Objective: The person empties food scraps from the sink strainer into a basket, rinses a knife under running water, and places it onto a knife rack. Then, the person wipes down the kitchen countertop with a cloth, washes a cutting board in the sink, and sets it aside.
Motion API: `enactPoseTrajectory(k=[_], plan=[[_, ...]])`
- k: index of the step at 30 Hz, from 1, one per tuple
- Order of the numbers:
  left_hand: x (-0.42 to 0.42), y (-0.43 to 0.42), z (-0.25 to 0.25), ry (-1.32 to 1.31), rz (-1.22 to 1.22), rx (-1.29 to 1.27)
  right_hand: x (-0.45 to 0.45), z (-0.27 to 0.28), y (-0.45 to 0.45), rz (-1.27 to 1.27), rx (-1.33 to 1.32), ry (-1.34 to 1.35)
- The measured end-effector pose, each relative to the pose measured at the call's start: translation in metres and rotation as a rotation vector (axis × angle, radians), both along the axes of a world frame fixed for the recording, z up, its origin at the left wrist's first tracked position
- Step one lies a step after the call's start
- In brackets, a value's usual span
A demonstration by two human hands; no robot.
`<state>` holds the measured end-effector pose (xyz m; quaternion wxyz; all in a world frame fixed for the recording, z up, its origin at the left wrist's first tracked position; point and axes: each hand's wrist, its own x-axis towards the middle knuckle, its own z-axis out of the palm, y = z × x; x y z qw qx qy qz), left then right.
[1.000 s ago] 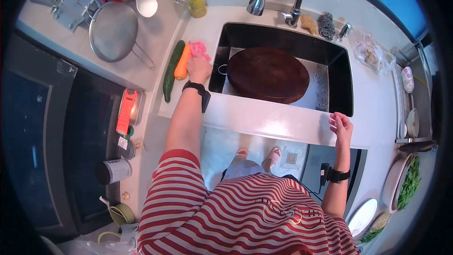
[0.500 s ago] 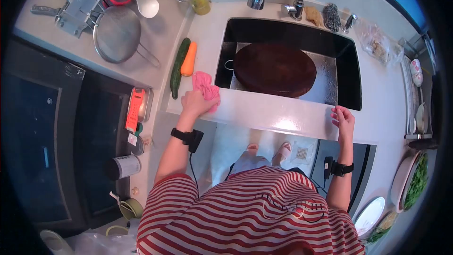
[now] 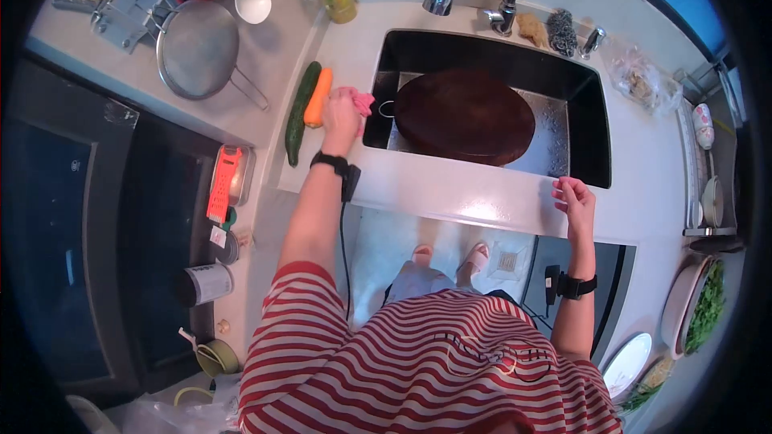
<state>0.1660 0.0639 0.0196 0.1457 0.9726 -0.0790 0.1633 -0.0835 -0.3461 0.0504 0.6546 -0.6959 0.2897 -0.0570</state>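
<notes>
My left hand (image 3: 342, 119) is closed on a crumpled pink cloth (image 3: 364, 103), pressed to the counter at the sink's left rim. Right beside that hand lies an orange carrot (image 3: 318, 98), with a green cucumber (image 3: 302, 115) along its left side. My right hand (image 3: 576, 201) is held at the front right corner of the sink, its fingers loosely bent and apart with nothing visible in them. Inside the black sink (image 3: 591, 104) a large, dark brown round board (image 3: 466, 115) rests tilted. A small metal ring (image 3: 387, 109) shows at the board's left edge.
Two faucets (image 3: 505, 12) rise behind the sink, near a steel scrubber (image 3: 561, 32) and a plastic bag (image 3: 639, 76). To the left are a strainer (image 3: 197, 50), a white ladle (image 3: 252, 5) and an orange grater (image 3: 225, 185). A bowl of greens (image 3: 706, 307) stands at far right.
My left hand has moved forward along the counter with the pink cloth, from the sink's front left corner to its left rim. My right hand has stayed nearly in place.
</notes>
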Motion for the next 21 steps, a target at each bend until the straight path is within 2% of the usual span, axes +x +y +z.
enactPoseTrajectory(k=[2,4,6,8,10,13,16,19,21], plan=[[0.013,-0.002,-0.007,-0.031,-0.011,0.055,-0.006,0.002,-0.004,-0.015,-0.034,0.014],[0.017,-0.007,-0.007,0.183,0.160,0.357,-0.014,0.002,-0.008,-0.024,-0.036,0.019],[0.012,-0.004,0.000,0.107,0.159,0.304,-0.023,0.001,-0.012,-0.037,-0.008,0.021],[-0.001,0.000,0.018,0.251,0.014,0.297,-0.029,-0.002,-0.017,-0.041,-0.005,0.023],[-0.012,0.010,0.001,0.194,-0.011,0.332,-0.031,-0.001,-0.020,-0.046,0.000,0.024],[-0.044,0.015,0.001,0.255,-0.037,0.320,-0.034,0.002,-0.020,-0.081,0.015,-0.007],[-0.089,-0.004,0.014,0.320,0.001,0.204,-0.035,-0.001,-0.022,-0.093,0.024,-0.013],[-0.127,-0.029,0.005,0.327,0.024,0.081,-0.036,-0.007,-0.020,-0.067,0.020,-0.025],[-0.143,-0.050,-0.004,0.213,0.001,-0.040,-0.034,-0.005,-0.012,-0.041,0.021,-0.012]])
